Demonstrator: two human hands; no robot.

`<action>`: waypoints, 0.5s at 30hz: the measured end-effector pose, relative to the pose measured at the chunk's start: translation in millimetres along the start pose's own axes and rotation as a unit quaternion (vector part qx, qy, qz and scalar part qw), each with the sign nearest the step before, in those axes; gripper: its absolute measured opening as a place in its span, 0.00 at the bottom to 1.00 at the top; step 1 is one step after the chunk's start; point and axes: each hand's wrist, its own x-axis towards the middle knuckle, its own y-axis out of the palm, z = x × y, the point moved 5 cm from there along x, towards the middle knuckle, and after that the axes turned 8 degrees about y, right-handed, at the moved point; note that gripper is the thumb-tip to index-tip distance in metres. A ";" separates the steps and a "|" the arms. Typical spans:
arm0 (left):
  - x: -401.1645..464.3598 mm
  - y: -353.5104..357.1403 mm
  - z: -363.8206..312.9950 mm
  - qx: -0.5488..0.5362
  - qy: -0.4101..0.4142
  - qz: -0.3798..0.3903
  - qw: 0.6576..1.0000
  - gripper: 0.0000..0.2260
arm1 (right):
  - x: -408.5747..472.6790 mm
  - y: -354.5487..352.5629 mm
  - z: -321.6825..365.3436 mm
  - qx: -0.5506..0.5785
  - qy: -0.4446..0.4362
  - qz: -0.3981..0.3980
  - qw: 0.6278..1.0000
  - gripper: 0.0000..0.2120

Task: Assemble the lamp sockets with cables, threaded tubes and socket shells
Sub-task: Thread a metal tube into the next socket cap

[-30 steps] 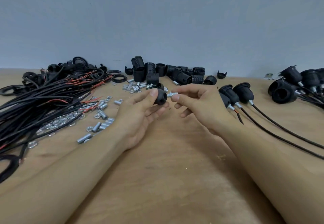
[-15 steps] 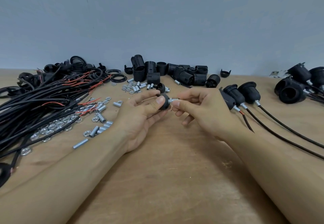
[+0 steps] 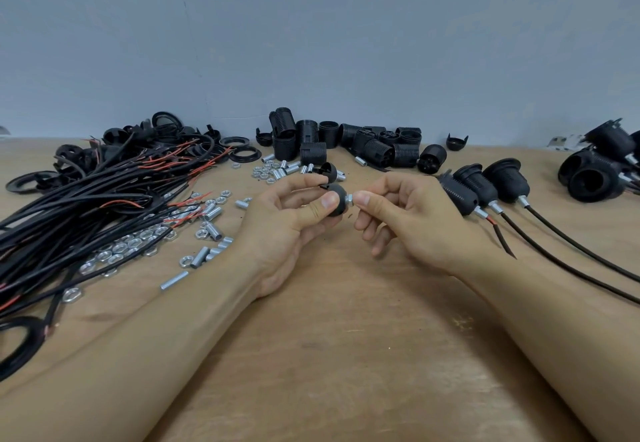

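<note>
My left hand (image 3: 287, 223) grips a small black dome-shaped socket cap (image 3: 340, 202) between thumb and fingers, just above the table's middle. My right hand (image 3: 408, 220) pinches a short silver threaded tube (image 3: 349, 199) whose end sits in the cap's hole. Most of the tube is hidden by my fingertips. A bundle of black cables (image 3: 86, 206) with red wire ends lies at the left. Black threaded socket shells (image 3: 346, 145) are heaped at the back centre.
Loose silver tubes and nuts (image 3: 207, 230) are scattered left of my hands. Three assembled sockets with cables (image 3: 485, 185) lie to the right, with more (image 3: 599, 168) at the far right. Black rings (image 3: 242, 150) lie at the back left. The wooden table (image 3: 329, 355) ends at a grey wall.
Both hands have drawn slightly nearer. The tube's exposed length has shrunk as my right hand's fingertips closed up against the cap.
</note>
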 end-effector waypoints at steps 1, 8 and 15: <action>0.1 0.1 -0.3 0.007 0.004 0.003 1.000 0.20 | -0.1 0.2 -1.7 -0.007 -0.002 -0.002 1.000 0.05; -0.3 2.5 -0.2 0.017 -0.007 0.006 1.000 0.18 | -2.6 0.3 5.6 -0.130 -0.097 -0.047 0.986 0.10; 0.1 4.4 1.0 0.007 -0.029 0.025 0.999 0.15 | -5.6 -2.2 10.4 -0.159 -0.091 -0.068 0.981 0.10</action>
